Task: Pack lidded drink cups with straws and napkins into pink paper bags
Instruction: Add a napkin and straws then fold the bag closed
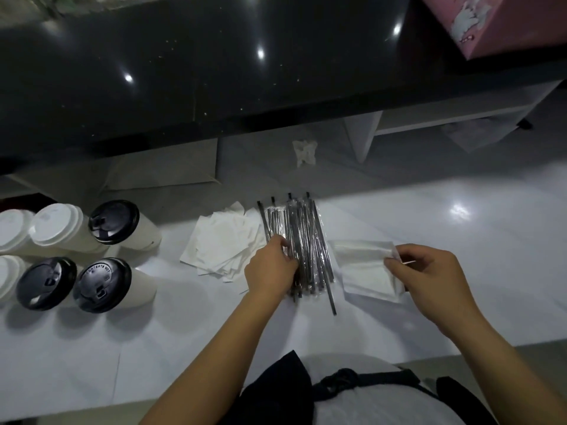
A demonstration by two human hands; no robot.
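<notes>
A person's left hand curls its fingers into a loose pile of wrapped straws at the centre of the frame, gripping at them, while the right hand pinches the edge of a single white napkin lying just right of the pile. Packing appears to be at an early stage: the hands are gathering one straw and one napkin, and no cup has visibly reached a bag. The lidded cups stand grouped at the left edge, three with black lids and the others with white lids, all capped and apparently waiting. A fanned stack of napkins sits between the cups and the straws, touching the pile's left side. The only pink bag in view lies at the upper right of the frame, up on a raised ledge and well apart from both hands (whether anything is inside it cannot be told). The work goes on over a pale, glossy white counter that reflects overhead lights; behind it, across the upper half of the frame, runs a polished black countertop, with a crumpled tissue in the shadowed recess beneath. The room is dim.
</notes>
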